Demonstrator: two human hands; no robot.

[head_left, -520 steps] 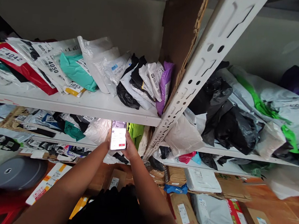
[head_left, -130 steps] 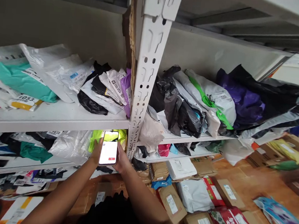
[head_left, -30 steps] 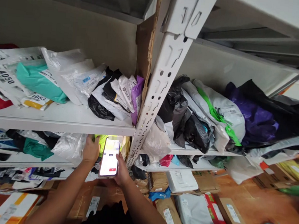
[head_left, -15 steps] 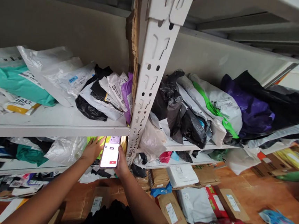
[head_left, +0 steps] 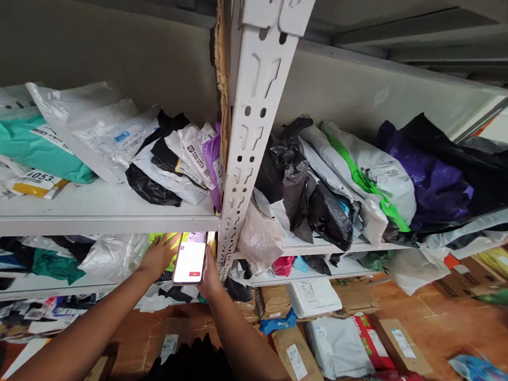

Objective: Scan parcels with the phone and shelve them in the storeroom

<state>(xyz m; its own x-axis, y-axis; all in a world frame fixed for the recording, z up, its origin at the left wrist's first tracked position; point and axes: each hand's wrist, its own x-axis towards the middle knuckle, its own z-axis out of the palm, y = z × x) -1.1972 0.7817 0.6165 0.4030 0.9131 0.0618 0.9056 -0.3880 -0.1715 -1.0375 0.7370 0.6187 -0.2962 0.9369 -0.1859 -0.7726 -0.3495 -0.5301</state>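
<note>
In the head view, clock directions are taken from the phone (head_left: 189, 263), which is held just below the upper shelf board (head_left: 100, 220), in front of the lower tier. Its long axis is laid from 6 to 12 o'clock, with the top end tipped very slightly toward 1. The mostly white screen is turned up toward the wearer, and a red button is shown near its 5 o'clock corner. The phone is gripped along its 3 o'clock side by the right hand (head_left: 211, 277); those fingers are closed around it, partly hidden behind.

At 9 o'clock, the left hand (head_left: 157, 258) is laid on a yellow-green parcel (head_left: 154, 238), its fingers stretched forward and slightly apart; whether the parcel is pinched cannot be told.

The perforated white post (head_left: 262, 96) is seen at 1 o'clock, with a cardboard sheet (head_left: 223, 63) set beside it. A teal parcel (head_left: 39, 148) is seen on the upper shelf at 10 o'clock, and a purple parcel (head_left: 433, 176) at 2. At 4 o'clock, a brown box (head_left: 287, 371) and a grey parcel (head_left: 333, 348) are spread on the floor.
</note>
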